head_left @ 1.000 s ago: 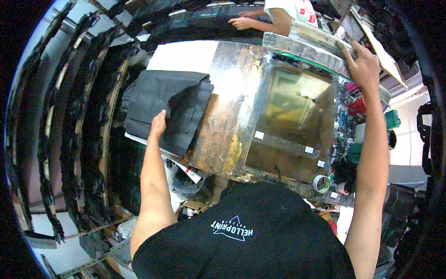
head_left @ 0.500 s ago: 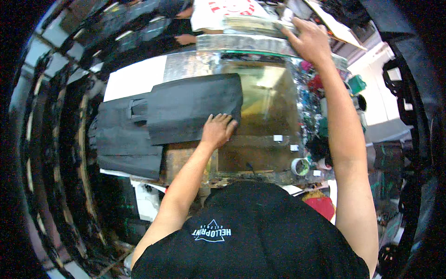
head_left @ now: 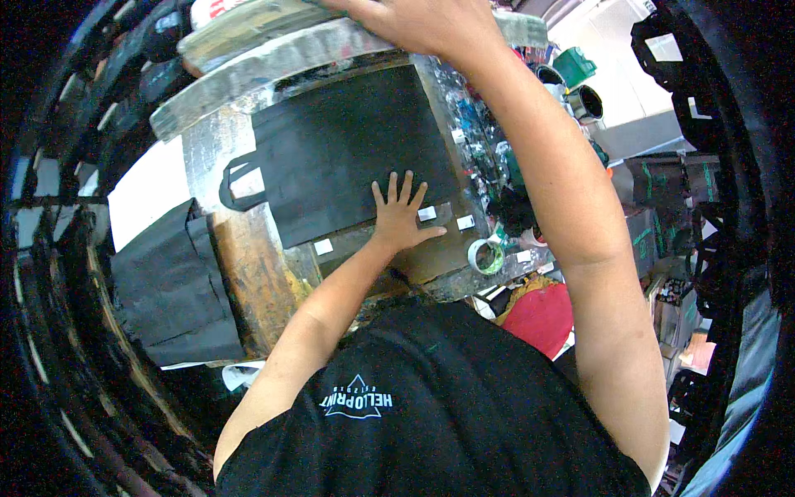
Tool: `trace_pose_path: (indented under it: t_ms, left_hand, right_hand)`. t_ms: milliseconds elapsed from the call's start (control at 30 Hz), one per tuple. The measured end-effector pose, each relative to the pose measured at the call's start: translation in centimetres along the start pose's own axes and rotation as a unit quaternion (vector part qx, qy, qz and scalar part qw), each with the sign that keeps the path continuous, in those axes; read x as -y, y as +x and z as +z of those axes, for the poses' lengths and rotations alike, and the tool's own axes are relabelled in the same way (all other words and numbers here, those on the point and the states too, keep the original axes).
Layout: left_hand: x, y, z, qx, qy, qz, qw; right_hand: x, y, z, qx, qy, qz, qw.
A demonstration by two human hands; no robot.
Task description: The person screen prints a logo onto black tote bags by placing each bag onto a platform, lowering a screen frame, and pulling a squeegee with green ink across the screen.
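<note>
A black fabric bag point(head_left: 331, 149) lies flat on the brown, glossy board point(head_left: 422, 257), its handle loop point(head_left: 238, 184) sticking out to the left. My left hand point(head_left: 402, 217) presses on the bag's near right edge, palm down with the fingers spread. At the top of the view my right hand point(head_left: 439, 23) grips the raised, paint-smeared frame point(head_left: 273, 70) along its near side. Its fingertips are partly cut off by the picture's edge. More black bags point(head_left: 170, 286) lie stacked to the left of the board.
A roll of tape point(head_left: 485, 257) and small white tabs point(head_left: 324, 247) sit near the front edge. Ink-stained clutter, a green container point(head_left: 574, 66) and an open can point(head_left: 585, 103) stand on the right. A white sheet point(head_left: 149, 195) lies at the far left.
The upper bag has gone from the left pile onto the board. My left hand has spread flat on it. The frame appears nearer and further left, and the whole view has turned.
</note>
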State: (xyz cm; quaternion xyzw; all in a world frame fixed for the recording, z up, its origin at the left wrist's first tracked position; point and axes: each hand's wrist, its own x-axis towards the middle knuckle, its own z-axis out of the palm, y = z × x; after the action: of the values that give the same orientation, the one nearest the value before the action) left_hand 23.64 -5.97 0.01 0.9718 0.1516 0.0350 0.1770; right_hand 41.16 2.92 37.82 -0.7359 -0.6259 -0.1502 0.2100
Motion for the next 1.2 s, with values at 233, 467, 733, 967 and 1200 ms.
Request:
trace_pose_path:
  t_ms: [233,467,733,967,1200]
  left_hand:
    - [-1.9,0.4,0.5,-0.008,-0.014,0.004,1.0]
    - [-3.2,1.3,-0.3,0.023,-0.005,0.006,1.0]
    - [0.0,-1.5,-12.3,-0.057,-0.342,-0.136,0.928]
    - [2.6,-12.7,-26.5,-0.268,-0.867,-0.115,0.404]
    - [3.9,-17.8,-11.9,-0.192,-0.831,-0.332,0.404]
  right_hand:
    - [-0.8,1.5,0.0,0.018,-0.008,0.0,1.0]
    - [-0.6,0.8,-0.4,-0.021,-0.029,0.013,0.999]
    - [-0.3,-0.9,-1.1,-0.016,-0.048,0.021,0.998]
    - [0.8,-12.3,4.3,0.074,-0.092,-0.062,0.991]
    - [0.3,-20.3,11.5,0.261,-0.007,0.011,0.965]
